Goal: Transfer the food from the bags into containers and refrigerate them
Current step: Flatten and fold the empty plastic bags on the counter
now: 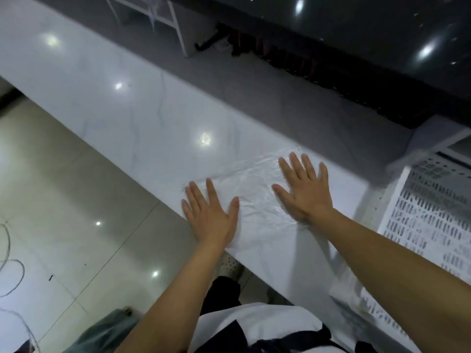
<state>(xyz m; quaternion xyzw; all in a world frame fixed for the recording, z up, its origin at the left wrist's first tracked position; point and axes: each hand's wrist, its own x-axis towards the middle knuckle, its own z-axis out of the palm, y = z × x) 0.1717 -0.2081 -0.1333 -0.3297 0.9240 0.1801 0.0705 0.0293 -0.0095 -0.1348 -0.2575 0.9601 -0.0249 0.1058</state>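
A person presses both palms flat on a clear plastic bag (pixel 257 200) spread on a white marble counter (pixel 142 115). The left hand (pixel 210 215) rests at the bag's near-left corner by the counter's edge, the right hand (pixel 304 189) on its far-right side, fingers splayed. A white perforated rack (pixel 423 212) stands just right of the counter.

A long white worktop (pixel 142 118) with thin grey lines runs across the picture, and lamps shine on it. Just beside its right end is a white crate (pixel 430 215) full of little slots. The shiny pale floor (pixel 58 189) is on the left, with a thin dark cable (pixel 10 263) curling over it. A white frame (pixel 163 16) stands far back.
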